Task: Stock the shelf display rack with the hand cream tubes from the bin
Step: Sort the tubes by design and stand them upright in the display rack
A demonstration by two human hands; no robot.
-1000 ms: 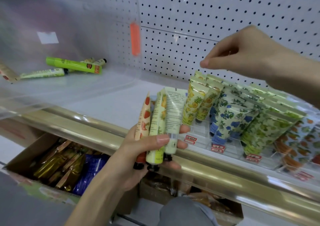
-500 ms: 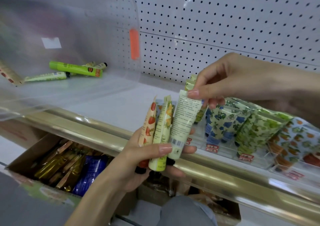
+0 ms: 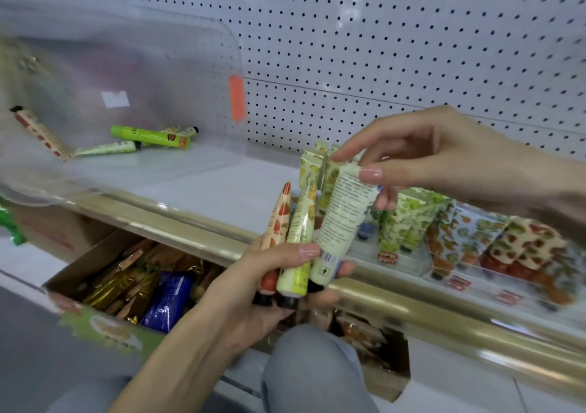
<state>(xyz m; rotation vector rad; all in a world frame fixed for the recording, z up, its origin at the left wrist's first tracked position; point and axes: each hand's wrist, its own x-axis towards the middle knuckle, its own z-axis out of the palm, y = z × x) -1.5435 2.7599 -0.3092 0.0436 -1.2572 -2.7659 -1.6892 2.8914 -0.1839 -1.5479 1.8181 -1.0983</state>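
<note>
My left hand [image 3: 269,285] grips three hand cream tubes by their cap ends: a strawberry one [image 3: 278,222], a yellow-green one [image 3: 301,232] and a pale green one [image 3: 341,219]. My right hand [image 3: 421,152] pinches the top of the pale green tube between thumb and fingers. Behind them the clear display rack [image 3: 409,266] on the shelf holds rows of patterned tubes [image 3: 406,219]. The clear plastic bin [image 3: 152,165] at the left holds several loose tubes [image 3: 149,135].
A gold rail [image 3: 396,311] runs along the shelf's front edge. White pegboard [image 3: 380,48] backs the shelf. Below stands an open cardboard box [image 3: 133,285] of wrapped snacks. My knee [image 3: 310,368] in grey trousers is under the hands.
My right hand came down from above the rack and took hold of the pale green tube's top. The tube is now tilted right and lifted slightly in my left hand.
</note>
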